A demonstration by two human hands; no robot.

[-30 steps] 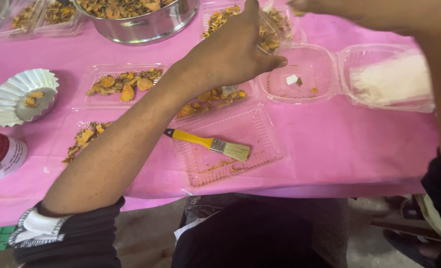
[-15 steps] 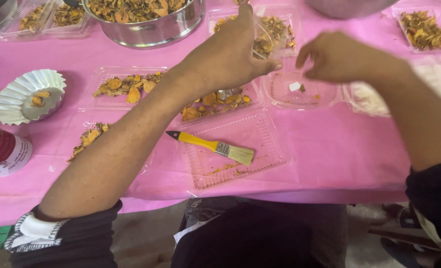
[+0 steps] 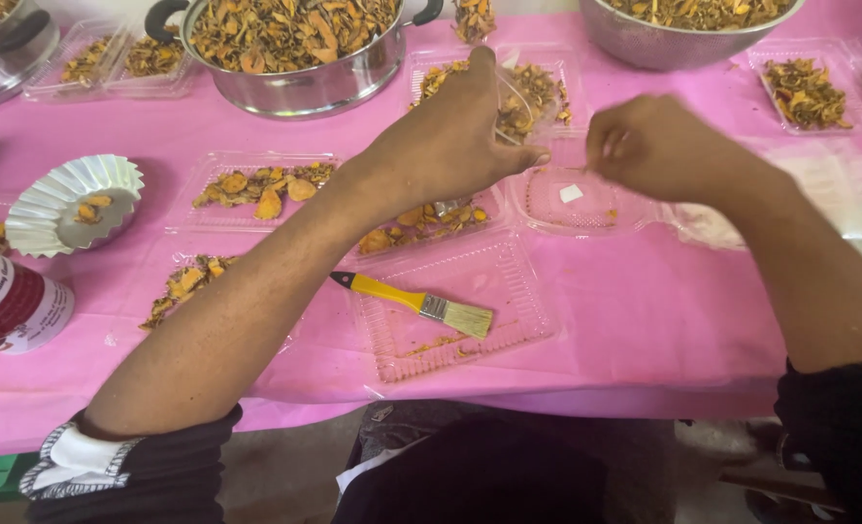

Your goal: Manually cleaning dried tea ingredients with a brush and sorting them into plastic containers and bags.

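Observation:
My left hand [image 3: 446, 141] reaches over the pink table, its fingers closed on a thin clear plastic pouch [image 3: 516, 102] held above a tray of dried yellow-orange pieces [image 3: 538, 82]. Close to its right, my right hand [image 3: 649, 146] hovers with fingers curled together; I see nothing in it. Under both hands lies an open clear plastic box [image 3: 586, 209] with a small white square [image 3: 571, 193] inside. Nearer me, a yellow-handled brush [image 3: 421, 303] rests across an open clear tray [image 3: 509, 330].
A steel pot [image 3: 295, 82] and a steel bowl [image 3: 683, 44] of dried pieces stand at the back. Several clear trays of pieces [image 3: 256, 184] lie on the pink cloth [image 3: 664, 330]. At the left are white paper cups [image 3: 72, 199] and a red-and-white can [image 3: 9, 306].
My right hand has come in from the upper right and now sits next to my left hand above the open box. My left hand has stayed in place.

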